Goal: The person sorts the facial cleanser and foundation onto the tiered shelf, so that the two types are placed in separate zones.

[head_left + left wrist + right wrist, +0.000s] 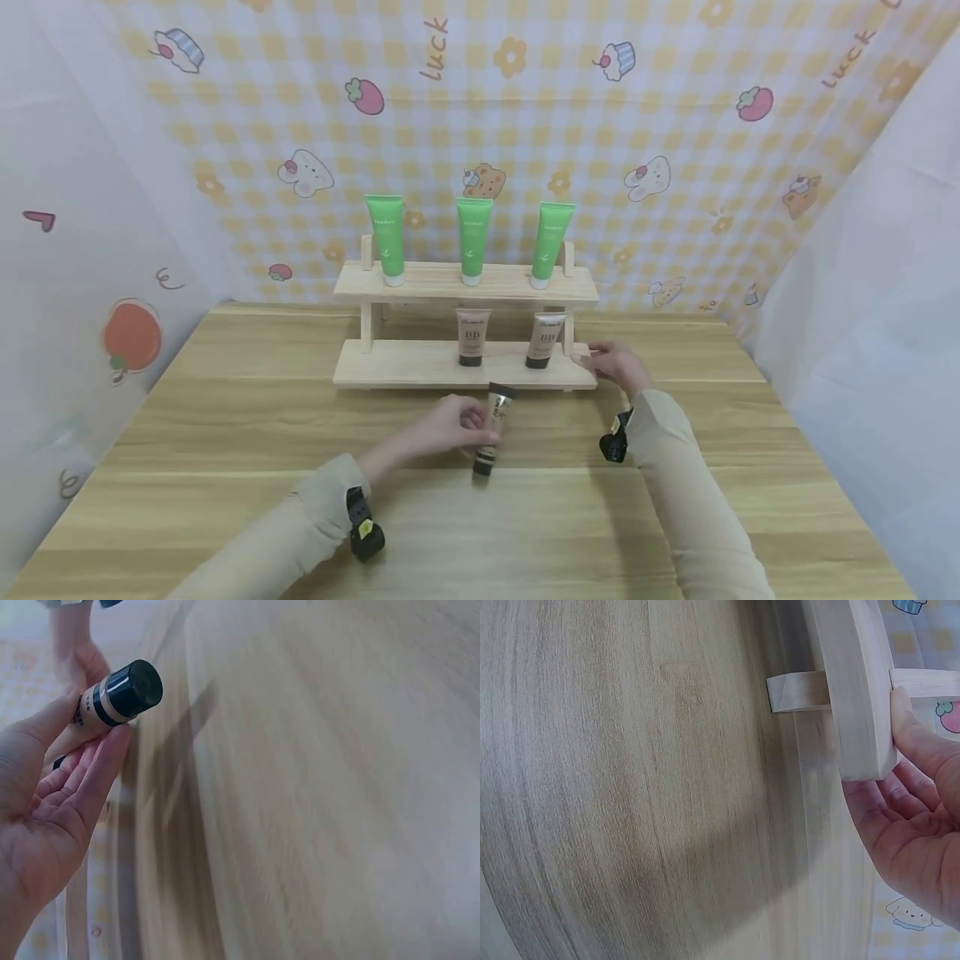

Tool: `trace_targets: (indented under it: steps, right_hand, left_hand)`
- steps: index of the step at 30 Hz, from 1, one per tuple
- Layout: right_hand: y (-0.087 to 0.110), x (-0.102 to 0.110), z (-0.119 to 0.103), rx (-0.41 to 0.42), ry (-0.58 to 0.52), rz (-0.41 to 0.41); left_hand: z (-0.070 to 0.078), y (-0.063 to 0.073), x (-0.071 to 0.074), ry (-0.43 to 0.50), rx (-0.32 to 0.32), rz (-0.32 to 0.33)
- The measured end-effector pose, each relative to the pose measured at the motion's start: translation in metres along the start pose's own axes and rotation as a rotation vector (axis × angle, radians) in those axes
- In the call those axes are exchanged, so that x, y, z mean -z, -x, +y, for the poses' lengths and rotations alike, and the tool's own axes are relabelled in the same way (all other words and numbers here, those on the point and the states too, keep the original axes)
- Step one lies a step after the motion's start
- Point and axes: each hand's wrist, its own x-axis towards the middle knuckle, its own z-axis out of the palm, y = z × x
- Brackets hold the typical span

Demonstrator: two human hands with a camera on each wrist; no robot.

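Observation:
My left hand [448,427] pinches a beige cosmetic tube [492,421] between thumb and fingers, in front of the lower shelf. The tube leans a little, black cap down and dark flat end up; its cap [136,688] points toward the camera in the left wrist view. My right hand [615,364] grips the right end of the two-tier wooden rack [405,367]. In the right wrist view, the thumb presses on top of the lower board [859,697] and the fingers curl beneath it. Two BB cream tubes [472,337] stand cap-down on that board, at its middle and right.
Three green tubes [474,242] stand along the upper shelf [427,283]. Behind the rack hangs a yellow checked cloth [487,108], with white cloth at both sides. A wood-grain table [247,400] lies under everything.

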Motion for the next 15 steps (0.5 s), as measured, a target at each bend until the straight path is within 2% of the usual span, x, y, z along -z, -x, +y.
trace_targets:
  steps: [6, 15]
  right_hand:
    - [-0.003, 0.001, 0.001, -0.001, -0.034, 0.005]
    - [0.0, -0.001, -0.002, 0.006, -0.022, 0.003]
  left_hand:
    - [0.001, 0.011, 0.017, -0.094, -0.004, 0.076]
    - [-0.004, 0.027, 0.044, -0.108, 0.018, 0.192]
